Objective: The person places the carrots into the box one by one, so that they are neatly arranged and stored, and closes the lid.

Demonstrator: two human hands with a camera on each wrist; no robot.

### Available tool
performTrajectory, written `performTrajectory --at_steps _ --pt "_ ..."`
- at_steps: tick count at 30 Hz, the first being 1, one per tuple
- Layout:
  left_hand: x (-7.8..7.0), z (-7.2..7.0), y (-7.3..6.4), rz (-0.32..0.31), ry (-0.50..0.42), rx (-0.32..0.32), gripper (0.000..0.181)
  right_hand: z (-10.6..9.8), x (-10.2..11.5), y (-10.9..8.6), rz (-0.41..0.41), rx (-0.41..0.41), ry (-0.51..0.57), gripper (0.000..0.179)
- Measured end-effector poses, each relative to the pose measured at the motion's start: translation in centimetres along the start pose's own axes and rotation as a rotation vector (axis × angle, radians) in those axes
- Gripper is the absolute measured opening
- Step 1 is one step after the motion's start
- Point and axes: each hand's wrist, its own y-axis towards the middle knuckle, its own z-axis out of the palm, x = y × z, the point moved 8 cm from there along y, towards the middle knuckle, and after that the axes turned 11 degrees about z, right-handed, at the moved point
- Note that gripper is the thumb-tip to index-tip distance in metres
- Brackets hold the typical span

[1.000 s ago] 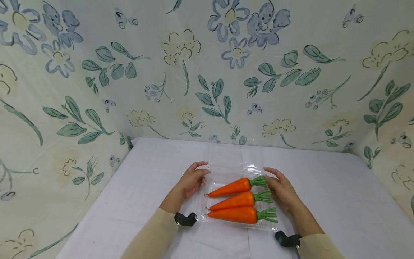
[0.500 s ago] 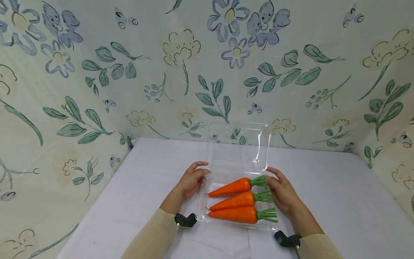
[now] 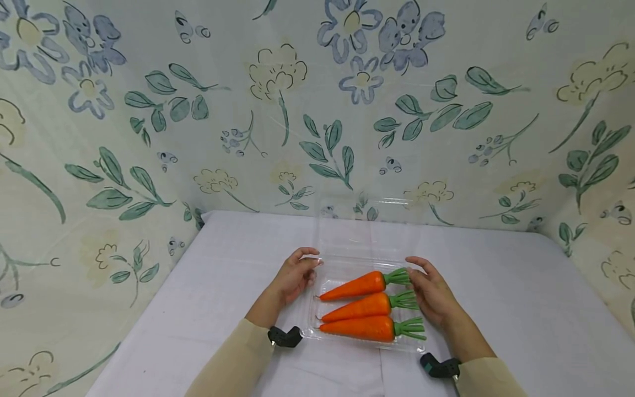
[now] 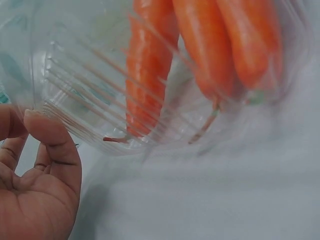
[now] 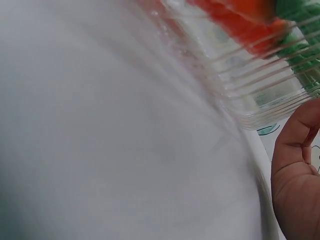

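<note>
A clear plastic clamshell box (image 3: 310,331) lies on the table with its hinged lid (image 3: 342,237) raised at the far side. Inside its base are three orange carrots with green stalks: the far carrot (image 3: 354,286), the middle carrot (image 3: 359,307) and the near carrot (image 3: 359,328). At the far left corner, my left hand (image 3: 292,278) pinches the box's edge; the left wrist view shows the thumb (image 4: 50,132) against the ribbed plastic wall. My right hand (image 3: 434,289) grips the far right corner, its fingertips partly hidden by the plastic and stalks.
A white cloth covers the table (image 3: 223,309). Behind it hangs a floral curtain (image 3: 278,121), which also runs along both sides. Each wrist wears a black camera mount, the left mount (image 3: 285,337) and the right mount (image 3: 440,366).
The lid has swung up from lying nearly flat behind the base, then tipped slightly back from its highest stance. Both hands and the carrots stay in place.
</note>
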Motion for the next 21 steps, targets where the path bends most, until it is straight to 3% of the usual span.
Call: performTrajectory --at_steps 6,16,19,21 --pt "-0.16 0.09 -0.15 0.002 -0.002 -0.006 0.022 0.22 0.16 -0.11 -0.035 0.023 0.035 0.022" --pt "0.07 0.07 0.01 0.002 -0.030 -0.015 0.016 0.79 0.33 -0.39 -0.101 0.102 0.123 0.023" --pt "0.04 0.09 0.07 0.013 -0.036 -0.021 0.016 0.80 0.29 -0.46 -0.077 0.089 0.125 0.022" --pt "-0.09 0.08 0.12 0.038 -0.023 -0.023 0.018 0.59 0.19 -0.47 -0.037 0.039 0.096 0.019"
